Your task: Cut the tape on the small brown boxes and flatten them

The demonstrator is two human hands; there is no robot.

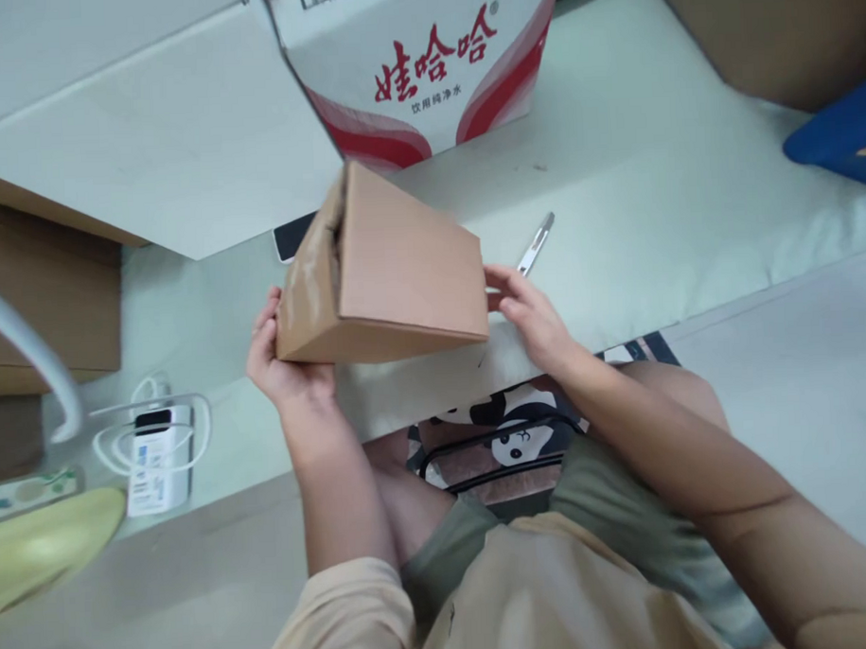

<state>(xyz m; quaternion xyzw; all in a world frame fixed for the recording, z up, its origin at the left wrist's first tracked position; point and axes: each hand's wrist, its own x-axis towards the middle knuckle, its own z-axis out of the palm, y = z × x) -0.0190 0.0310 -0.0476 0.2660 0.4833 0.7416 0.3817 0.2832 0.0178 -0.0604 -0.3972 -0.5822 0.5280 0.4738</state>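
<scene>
Between my two hands a brown cardboard box [413, 259] is tilted over the pale green surface, with clear tape on its left face and a gap along one edge. My left hand [285, 358] grips its lower left corner, the fingers partly hidden behind it. At the right end of the box is my right hand [528, 312], fingers apart and the fingertips close to the cardboard; whether they touch it is hard to tell. A silver and white utility knife [536, 243] lies just beyond my right hand. Behind the box, a dark-faced device [293, 237] is partly covered.
A white and red carton [431, 78] stands at the back beside a large white box [156, 135]. On the left are a power bank [158, 467] with a white cable, a yellow-green object [50, 546] and brown boxes [55, 290]. A blue item [838, 135] is at the right.
</scene>
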